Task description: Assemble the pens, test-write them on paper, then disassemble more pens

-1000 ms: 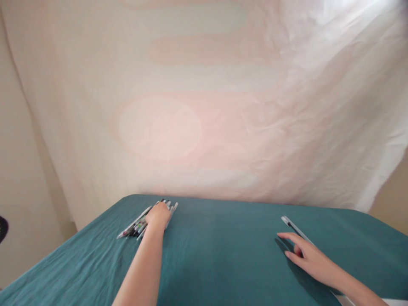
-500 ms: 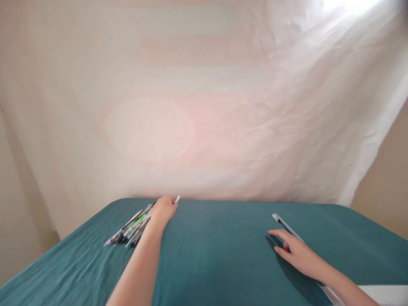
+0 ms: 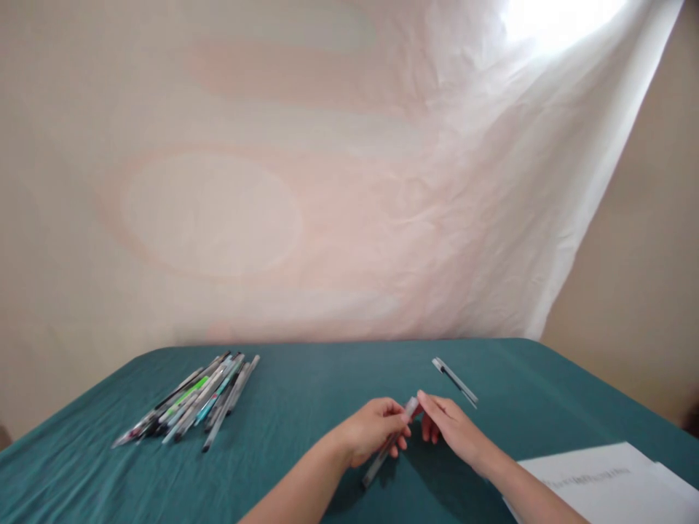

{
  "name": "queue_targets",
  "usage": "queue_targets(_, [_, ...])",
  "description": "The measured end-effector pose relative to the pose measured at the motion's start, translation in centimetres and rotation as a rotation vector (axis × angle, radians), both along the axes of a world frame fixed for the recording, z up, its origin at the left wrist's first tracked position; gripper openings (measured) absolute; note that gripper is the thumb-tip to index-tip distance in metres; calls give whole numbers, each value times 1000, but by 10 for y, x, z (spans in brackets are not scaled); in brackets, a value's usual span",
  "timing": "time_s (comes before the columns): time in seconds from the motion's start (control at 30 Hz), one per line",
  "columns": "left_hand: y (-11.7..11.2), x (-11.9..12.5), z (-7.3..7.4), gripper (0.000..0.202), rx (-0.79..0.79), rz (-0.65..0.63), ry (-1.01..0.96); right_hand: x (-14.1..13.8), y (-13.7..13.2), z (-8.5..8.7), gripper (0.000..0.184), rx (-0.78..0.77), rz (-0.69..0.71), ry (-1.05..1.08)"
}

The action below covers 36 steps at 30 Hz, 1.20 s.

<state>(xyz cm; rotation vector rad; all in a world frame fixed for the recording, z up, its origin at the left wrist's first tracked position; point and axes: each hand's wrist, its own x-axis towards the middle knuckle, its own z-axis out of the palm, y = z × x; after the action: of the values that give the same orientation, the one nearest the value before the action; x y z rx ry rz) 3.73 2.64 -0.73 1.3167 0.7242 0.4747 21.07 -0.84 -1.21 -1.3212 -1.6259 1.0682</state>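
A slim pen [image 3: 376, 466] with a clear, pale upper end slants over the table in front of me. My left hand [image 3: 376, 433] is closed around it, thumb and fingers pinching its upper part. Close by on the right, my right hand [image 3: 445, 426] has a fingertip at the pen's upper end, its fingers apart and slightly bent. Whether that fingertip presses on the pen, I cannot tell. Behind my right hand, another clear pen [image 3: 456, 382] with a dark section lies on the cloth.
A loose pile of pens [image 3: 191, 400], one bright green, lies to the left on the green tablecloth [image 3: 306, 386]. White paper sheets [image 3: 611, 484] with a line of print lie at the front right. A pale hanging sheet [image 3: 349, 218] backs the table.
My left hand has come from beside the pile to the middle, bringing the pen. My right hand has moved left to meet it. The view has shifted to the right.
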Motion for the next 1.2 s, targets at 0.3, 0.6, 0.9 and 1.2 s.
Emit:
queue_targets(0.3, [-14,17,-10,36,-252,103,-93,-3,3,-12,43,13,-100,135])
queue_targets(0.6, [-22,21,-5,34,-256,137,-80,-8,-1,-10,41,17,-111,154])
queue_targets(0.9, [-24,24,-2,33,-197,139,35,-7,-1,-10,41,12,-133,128])
queue_targets(1.2, [-24,23,-2,38,-175,124,58,-6,-2,-6,41,11,-142,175])
